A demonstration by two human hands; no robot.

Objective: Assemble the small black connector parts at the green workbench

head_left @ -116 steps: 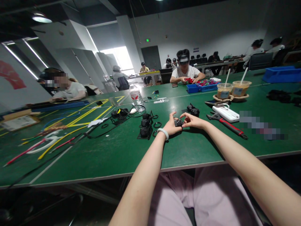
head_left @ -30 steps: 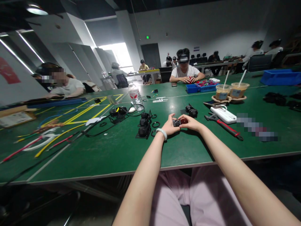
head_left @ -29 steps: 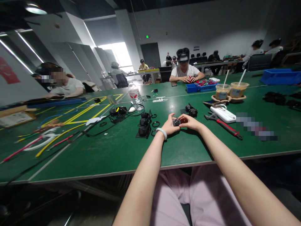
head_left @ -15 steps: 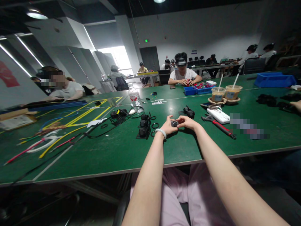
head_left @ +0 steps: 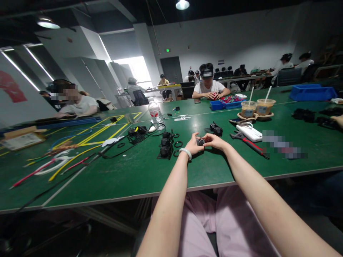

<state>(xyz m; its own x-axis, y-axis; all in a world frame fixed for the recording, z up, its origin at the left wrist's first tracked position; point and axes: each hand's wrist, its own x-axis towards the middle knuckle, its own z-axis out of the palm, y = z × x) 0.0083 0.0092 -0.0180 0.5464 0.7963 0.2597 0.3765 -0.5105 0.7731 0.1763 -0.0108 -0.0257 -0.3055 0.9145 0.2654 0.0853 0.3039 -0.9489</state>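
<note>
Between my two hands is a small black part point(head_left: 200, 142), held just above the green table point(head_left: 139, 178). My left hand point(head_left: 193, 145) is closed on its left side, a pale bangle around the wrist. The fingertips of my right hand point(head_left: 213, 140) pinch its right side. Fingers cover much of the part, so its exact kind does not show. To the left stand several black cylindrical assemblies point(head_left: 165, 145) in a row, with black rings point(head_left: 178, 144) beside them. Just behind my right hand lies another black assembly point(head_left: 215, 129).
Right of my hands lie an adjustable wrench point(head_left: 250, 144) with red-black handle, a white power bank point(head_left: 249, 132) and drink cups point(head_left: 248, 109) in a carrier. A water bottle point(head_left: 156, 116) and black cables point(head_left: 128, 150) are left. A person point(head_left: 210, 88) works opposite, behind blue bins point(head_left: 217, 105).
The camera view has shifted slightly. Both hands stay together around the black part, with only small finger movement.
</note>
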